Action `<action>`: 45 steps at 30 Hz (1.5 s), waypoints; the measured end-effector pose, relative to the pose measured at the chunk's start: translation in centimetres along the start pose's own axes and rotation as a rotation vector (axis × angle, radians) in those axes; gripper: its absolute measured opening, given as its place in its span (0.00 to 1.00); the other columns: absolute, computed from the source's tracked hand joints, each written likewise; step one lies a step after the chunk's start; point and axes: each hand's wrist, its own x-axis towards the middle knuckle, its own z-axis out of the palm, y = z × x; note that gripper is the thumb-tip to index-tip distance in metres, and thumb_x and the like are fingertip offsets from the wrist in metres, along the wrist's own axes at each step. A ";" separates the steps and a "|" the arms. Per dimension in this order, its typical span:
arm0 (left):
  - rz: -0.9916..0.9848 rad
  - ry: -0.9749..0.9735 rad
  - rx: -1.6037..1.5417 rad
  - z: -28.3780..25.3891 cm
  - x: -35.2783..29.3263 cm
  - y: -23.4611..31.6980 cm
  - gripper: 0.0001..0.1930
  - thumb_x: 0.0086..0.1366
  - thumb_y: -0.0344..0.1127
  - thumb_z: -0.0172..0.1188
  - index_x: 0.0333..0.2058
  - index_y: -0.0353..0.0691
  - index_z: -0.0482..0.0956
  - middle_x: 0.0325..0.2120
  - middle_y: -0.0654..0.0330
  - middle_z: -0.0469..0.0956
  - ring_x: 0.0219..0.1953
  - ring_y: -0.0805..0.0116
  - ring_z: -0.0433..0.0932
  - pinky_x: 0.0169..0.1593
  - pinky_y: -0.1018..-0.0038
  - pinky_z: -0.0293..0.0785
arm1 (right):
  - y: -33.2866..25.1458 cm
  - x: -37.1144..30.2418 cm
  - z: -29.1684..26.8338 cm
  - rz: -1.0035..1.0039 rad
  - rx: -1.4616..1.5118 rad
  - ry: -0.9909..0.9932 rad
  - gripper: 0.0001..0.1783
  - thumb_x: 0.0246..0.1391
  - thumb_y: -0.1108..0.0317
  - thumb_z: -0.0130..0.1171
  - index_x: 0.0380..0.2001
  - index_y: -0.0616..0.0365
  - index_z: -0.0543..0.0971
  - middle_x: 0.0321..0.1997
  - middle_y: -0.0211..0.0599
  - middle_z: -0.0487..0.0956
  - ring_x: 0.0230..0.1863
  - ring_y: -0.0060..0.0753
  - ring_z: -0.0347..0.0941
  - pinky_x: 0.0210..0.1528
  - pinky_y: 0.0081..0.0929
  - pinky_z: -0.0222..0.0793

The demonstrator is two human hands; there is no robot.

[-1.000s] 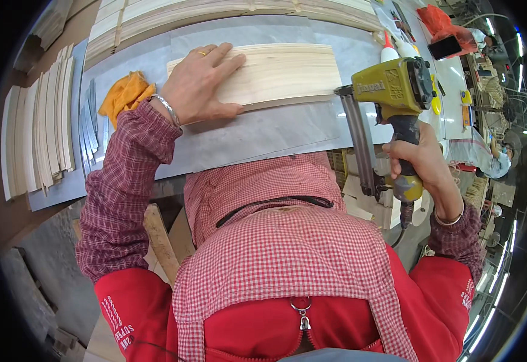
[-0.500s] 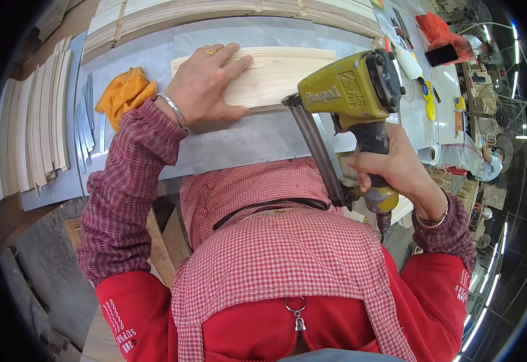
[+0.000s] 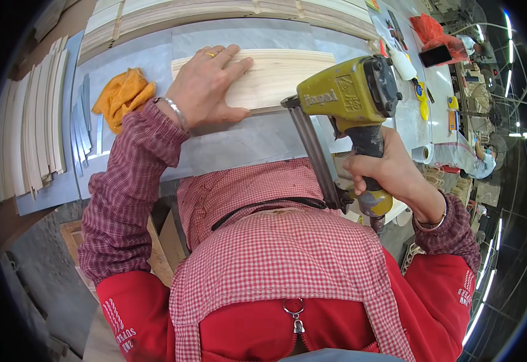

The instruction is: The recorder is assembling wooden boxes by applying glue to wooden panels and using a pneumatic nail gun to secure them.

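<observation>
A pale wooden board (image 3: 281,75) lies across the grey worktop in front of me. My left hand (image 3: 212,87) rests on the board's left part, fingers spread and thumb along its near edge. In my right hand (image 3: 381,163) is a yellow-green pneumatic nail gun (image 3: 339,90), gripped round its black handle. The gun's nose touches or hovers just at the near edge of the board, right of its middle; which one, I cannot tell. Its long magazine slants down toward my apron, and an air fitting (image 3: 378,226) hangs from the handle's base.
An orange cloth (image 3: 124,96) lies left of my hand, beside thin metal strips (image 3: 82,130). Wooden slats (image 3: 31,120) are stacked at the far left, more boards (image 3: 215,21) along the back. To the right are a white bottle (image 3: 403,64), a phone (image 3: 435,56) and a red bag (image 3: 429,30).
The nail gun has shifted very slightly down and left in the picture, its nose still at the board's near edge. My left hand and the board hold their place.
</observation>
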 end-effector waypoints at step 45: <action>-0.467 0.493 -0.972 3.3 -4.7 -5.0 0.16 0.61 0.43 0.59 0.48 0.47 0.78 0.38 0.58 0.78 0.38 0.68 0.75 0.42 0.78 0.76 | -2.9 -0.4 4.4 -0.093 -0.308 -0.055 0.07 0.40 0.78 0.58 0.27 0.65 0.74 0.13 0.34 0.73 0.12 0.23 0.67 0.18 0.16 0.63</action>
